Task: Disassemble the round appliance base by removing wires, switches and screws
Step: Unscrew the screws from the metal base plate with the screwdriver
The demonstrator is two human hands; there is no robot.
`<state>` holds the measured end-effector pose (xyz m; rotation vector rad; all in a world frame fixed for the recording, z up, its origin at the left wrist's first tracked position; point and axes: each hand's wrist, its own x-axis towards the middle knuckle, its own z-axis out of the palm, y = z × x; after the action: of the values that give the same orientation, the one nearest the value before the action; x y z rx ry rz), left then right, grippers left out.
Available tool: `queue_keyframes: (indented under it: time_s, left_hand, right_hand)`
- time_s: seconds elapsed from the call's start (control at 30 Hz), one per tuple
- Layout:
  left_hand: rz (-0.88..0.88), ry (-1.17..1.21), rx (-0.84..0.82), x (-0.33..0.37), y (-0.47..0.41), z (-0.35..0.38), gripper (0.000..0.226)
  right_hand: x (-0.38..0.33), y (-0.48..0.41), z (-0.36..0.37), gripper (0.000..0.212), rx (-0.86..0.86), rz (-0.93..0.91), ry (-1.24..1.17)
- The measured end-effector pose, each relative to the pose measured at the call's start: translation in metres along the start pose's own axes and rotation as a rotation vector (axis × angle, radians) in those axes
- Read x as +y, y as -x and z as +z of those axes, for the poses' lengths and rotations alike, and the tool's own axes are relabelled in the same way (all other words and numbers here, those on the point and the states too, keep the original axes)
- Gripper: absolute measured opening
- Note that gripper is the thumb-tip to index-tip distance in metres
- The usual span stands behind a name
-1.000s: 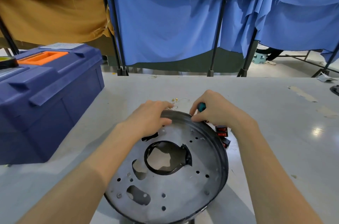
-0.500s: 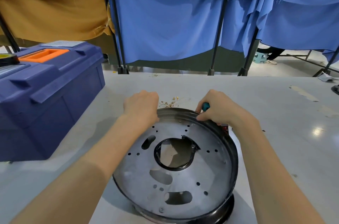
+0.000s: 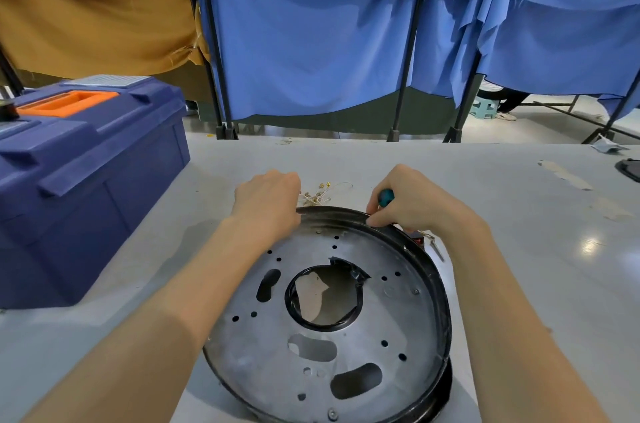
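Note:
The round appliance base [image 3: 381, 329], a grey metal disc with a black rim, a large centre hole and several cut-outs, stands tilted on the table before me. My left hand [image 3: 268, 202] grips its far rim at the upper left. My right hand [image 3: 410, 202] holds a screwdriver with a teal handle [image 3: 385, 196] while its fingers pinch the rim's top. A red switch [image 3: 419, 238] and a thin wire [image 3: 435, 247] show just behind the rim under my right wrist. A screw [image 3: 332, 414] sits near the disc's lower edge.
Small gold terminals and pale wires [image 3: 320, 192] lie on the grey table [image 3: 519, 266] beyond the base. A blue toolbox [image 3: 83, 180] with an orange handle stands at the left. Blue and tan curtains on black poles hang behind the table. A dark object [image 3: 630, 169] lies at the right edge.
The base has turned and tipped, its far rim now nearer upright. My left hand moved from the disc's face to the far rim. My right hand stays on the rim with the screwdriver.

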<state>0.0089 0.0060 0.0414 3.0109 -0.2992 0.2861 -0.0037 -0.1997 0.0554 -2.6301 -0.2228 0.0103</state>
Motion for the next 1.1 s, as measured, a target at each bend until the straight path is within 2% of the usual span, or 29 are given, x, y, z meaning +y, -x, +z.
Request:
queue_keyframes:
  time_s: [0.1, 0.2, 0.27, 0.33, 0.43, 0.57, 1.1]
  left_hand:
    - [0.032, 0.189, -0.089, -0.001, 0.000, 0.008, 0.028]
    - [0.041, 0.287, -0.098, -0.005, 0.003, 0.018, 0.028]
    - [0.056, 0.325, -0.096, -0.007, 0.003, 0.019, 0.026]
    - [0.049, 0.325, -0.091, -0.006, 0.003, 0.019, 0.025]
    - [0.031, 0.303, -0.065, -0.005, 0.004, 0.020, 0.027]
    - [0.030, 0.320, -0.052, -0.004, 0.005, 0.019, 0.024]
    - [0.008, 0.300, -0.011, -0.003, 0.007, 0.026, 0.031]
  right_hand:
    - [0.000, 0.001, -0.003, 0.016, 0.040, -0.020, -0.042]
    - [-0.005, 0.008, -0.016, 0.017, 0.336, -0.119, -0.192]
    - [-0.011, 0.012, -0.024, 0.005, 0.467, -0.206, -0.461]
    - [-0.019, 0.014, -0.029, 0.011, 0.502, -0.276, -0.749]
    - [-0.028, 0.013, -0.025, 0.006, 0.409, -0.315, -1.070]
    - [-0.029, 0.008, -0.011, 0.014, 0.297, -0.289, -1.051]
    - [-0.033, -0.004, 0.015, 0.015, 0.261, -0.260, -0.962]
